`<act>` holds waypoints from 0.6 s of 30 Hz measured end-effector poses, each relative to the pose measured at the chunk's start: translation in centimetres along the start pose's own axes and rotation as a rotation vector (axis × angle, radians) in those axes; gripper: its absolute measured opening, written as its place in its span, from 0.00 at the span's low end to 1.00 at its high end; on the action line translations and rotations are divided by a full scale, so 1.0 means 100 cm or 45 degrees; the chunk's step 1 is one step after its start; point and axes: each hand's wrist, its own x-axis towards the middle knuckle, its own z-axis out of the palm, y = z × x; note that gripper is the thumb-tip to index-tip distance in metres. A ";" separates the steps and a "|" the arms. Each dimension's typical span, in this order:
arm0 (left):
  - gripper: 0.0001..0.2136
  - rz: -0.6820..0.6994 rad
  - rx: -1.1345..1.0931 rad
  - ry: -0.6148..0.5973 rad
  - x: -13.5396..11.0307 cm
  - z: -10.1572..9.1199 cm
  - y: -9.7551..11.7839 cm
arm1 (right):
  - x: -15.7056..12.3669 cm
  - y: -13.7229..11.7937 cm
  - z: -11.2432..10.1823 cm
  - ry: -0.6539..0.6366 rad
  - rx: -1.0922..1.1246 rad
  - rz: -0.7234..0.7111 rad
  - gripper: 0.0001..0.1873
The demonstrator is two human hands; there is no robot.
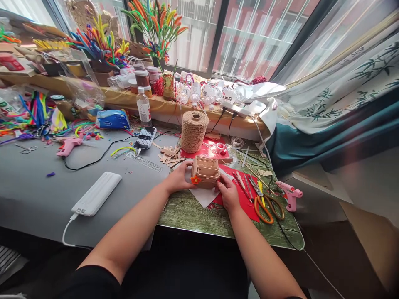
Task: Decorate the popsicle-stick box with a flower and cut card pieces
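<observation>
Between my two hands is a small box of wooden craft sticks (pixel 207 171), with slatted sides and an orange flower (pixel 195 180) on its near left corner. My left hand (pixel 180 178) grips the box's left side, thumb and fingers around the edge. At the lower right side, my right hand (pixel 228 192) holds it with the fingers closed, their tips partly hidden. Under the box lie a white sheet (pixel 204 198) and a red sheet (pixel 254 211). Orange-handled scissors (pixel 264 209) rest right of my right hand. Loose craft sticks (pixel 171 154) lie beyond my left hand.
A twine spool (pixel 193 135) stands behind the box. One pink glue gun (pixel 289 194) sits at the table's right edge, another pink glue gun (pixel 70 145) at left. A power bank (pixel 97 194), a phone (pixel 145 138) and a bottle (pixel 143 109) are on the grey side; cables cross it.
</observation>
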 end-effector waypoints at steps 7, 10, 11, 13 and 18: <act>0.45 0.035 -0.142 0.011 0.001 -0.001 -0.003 | -0.005 -0.002 0.000 -0.019 -0.108 -0.164 0.24; 0.43 0.002 -0.204 0.025 0.003 -0.002 -0.009 | -0.006 0.003 0.001 -0.003 -0.209 -0.253 0.27; 0.42 0.002 -0.217 0.029 0.003 -0.002 -0.010 | -0.007 0.004 0.001 -0.005 -0.223 -0.259 0.28; 0.41 0.017 -0.234 0.032 0.003 -0.002 -0.011 | -0.007 0.007 0.001 -0.020 -0.231 -0.252 0.29; 0.41 0.058 -0.197 0.075 0.001 -0.002 -0.006 | -0.006 0.005 0.000 -0.017 -0.247 -0.291 0.27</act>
